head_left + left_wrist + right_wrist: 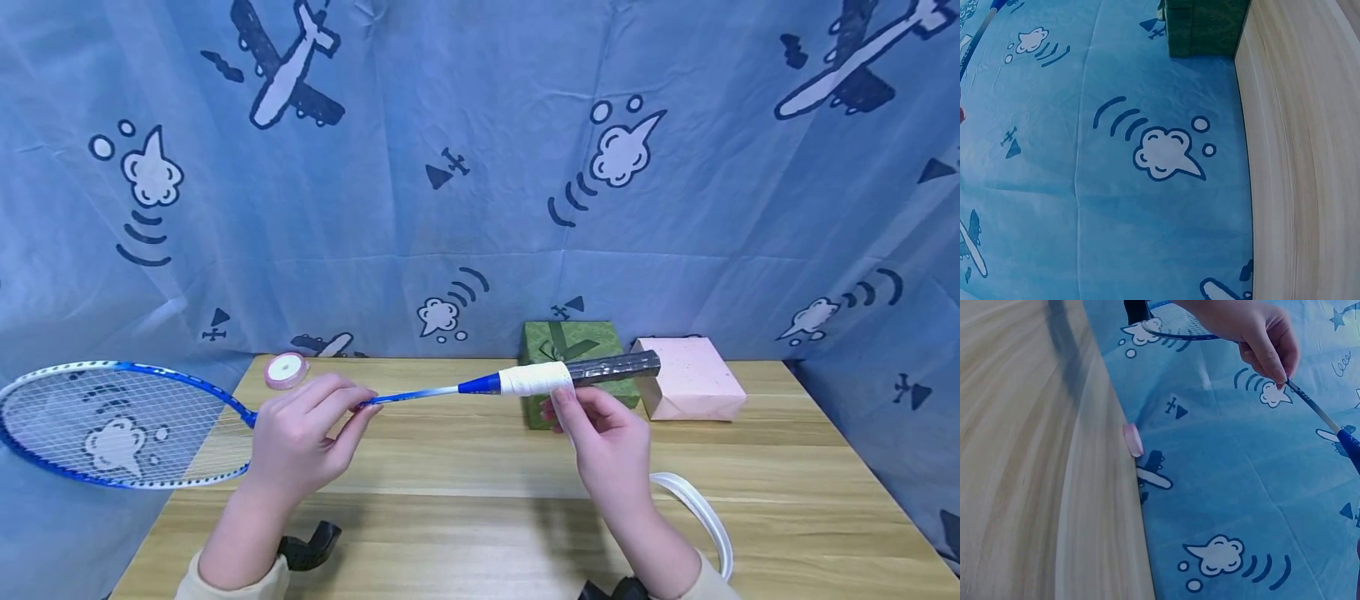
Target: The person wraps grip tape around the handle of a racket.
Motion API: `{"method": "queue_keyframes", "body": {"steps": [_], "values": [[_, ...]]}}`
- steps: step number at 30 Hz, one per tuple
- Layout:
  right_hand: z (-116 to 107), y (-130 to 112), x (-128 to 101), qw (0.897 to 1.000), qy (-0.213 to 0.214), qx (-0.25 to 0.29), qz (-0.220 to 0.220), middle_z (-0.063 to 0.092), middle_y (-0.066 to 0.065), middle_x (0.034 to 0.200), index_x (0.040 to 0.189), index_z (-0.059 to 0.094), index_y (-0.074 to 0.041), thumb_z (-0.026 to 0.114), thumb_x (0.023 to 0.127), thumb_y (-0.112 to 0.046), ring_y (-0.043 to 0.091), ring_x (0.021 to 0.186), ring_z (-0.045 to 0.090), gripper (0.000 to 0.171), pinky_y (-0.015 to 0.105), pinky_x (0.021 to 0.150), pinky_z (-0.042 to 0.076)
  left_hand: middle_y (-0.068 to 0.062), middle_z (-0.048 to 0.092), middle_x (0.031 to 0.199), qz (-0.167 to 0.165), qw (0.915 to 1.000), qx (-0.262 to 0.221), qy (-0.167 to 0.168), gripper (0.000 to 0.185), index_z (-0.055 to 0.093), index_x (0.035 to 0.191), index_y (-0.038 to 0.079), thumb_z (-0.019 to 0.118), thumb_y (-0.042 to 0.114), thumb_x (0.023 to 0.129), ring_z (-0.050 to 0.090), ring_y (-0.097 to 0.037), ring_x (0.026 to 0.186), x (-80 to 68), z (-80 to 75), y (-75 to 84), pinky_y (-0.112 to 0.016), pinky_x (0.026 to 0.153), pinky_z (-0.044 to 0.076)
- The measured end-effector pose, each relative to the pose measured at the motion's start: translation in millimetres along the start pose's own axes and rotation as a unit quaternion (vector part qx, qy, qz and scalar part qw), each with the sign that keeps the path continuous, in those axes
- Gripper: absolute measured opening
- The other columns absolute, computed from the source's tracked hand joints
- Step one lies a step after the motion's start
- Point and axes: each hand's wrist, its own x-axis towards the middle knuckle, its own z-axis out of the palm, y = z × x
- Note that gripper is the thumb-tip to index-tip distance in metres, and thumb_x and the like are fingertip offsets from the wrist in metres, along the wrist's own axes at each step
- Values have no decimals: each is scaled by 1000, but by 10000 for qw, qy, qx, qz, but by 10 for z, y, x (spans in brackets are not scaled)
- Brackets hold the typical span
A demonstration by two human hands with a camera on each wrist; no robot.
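Badminton racket (420, 392), held level above bench (480, 517): left hand (300, 442) pinches shaft; right hand (607, 442) grips white grip tape (536, 379). Handle partly wrapped; dark butt end still bare, loose tail trailing.

A light wooden table (465, 533) carries a pink ribbon spool (286, 370) at its far left edge, a green gift box (573, 343) and a pink wrapped box (693, 379) side by side (just touching, it seems) at the back, and a white strip (701, 510) curling near the front.
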Motion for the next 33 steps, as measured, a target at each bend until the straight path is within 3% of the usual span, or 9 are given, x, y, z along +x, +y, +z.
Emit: {"method": "queue_keyframes", "body": {"steps": [12,16,20,23,26,30,33], "values": [[-8,-37,-18,9998,-37,121,154,76,7,79,90,72,8,71,94,2,17,72,75,7,28,64,61,4,70,79,42,9998,-86,-184,30,79,89,12,62,32,104,62,-10,58,-14,-21,-3,-22,45,43],[-20,-42,4,9987,-181,147,444,76,8,82,95,72,7,73,94,0,19,75,75,8,31,65,61,4,70,78,47,9996,-210,-162,29,78,88,12,63,32,104,59,-9,56,-11,-32,-7,-21,45,41],[-48,-33,41,9905,-537,777,999,76,6,92,108,68,2,71,96,-2,18,80,74,13,31,67,61,6,70,77,53,9993,-336,-154,27,78,88,13,64,31,103,54,-4,53,-7,-43,-16,-17,43,37],[-72,-15,65,9752,-881,1585,1268,75,3,99,118,63,-4,65,99,2,16,82,73,21,27,66,59,8,68,76,66,9988,-450,-191,27,77,87,14,65,31,103,49,0,53,0,-50,-19,-14,44,34],[-87,2,81,9617,-1118,2129,1313,75,2,101,119,63,-7,60,100,5,15,81,73,23,23,64,57,10,65,75,38,9983,-515,-284,27,76,86,15,64,32,103,45,2,54,7,-59,-14,-13,45,32],[-84,9,76,9597,-1110,2265,1237,75,3,99,111,64,-7,60,100,6,16,80,74,17,23,64,57,11,65,76,-61,9983,-407,-420,30,76,86,16,62,35,104,45,2,54,12,-72,-2,-13,46,32],[-71,-3,64,9653,-931,2147,1159,76,6,96,108,65,-5,61,99,7,17,78,75,15,24,63,57,9,66,78,-122,9988,-27,-483,32,76,88,16,60,37,105,51,-3,55,12,-78,10,-19,44,36]]}}
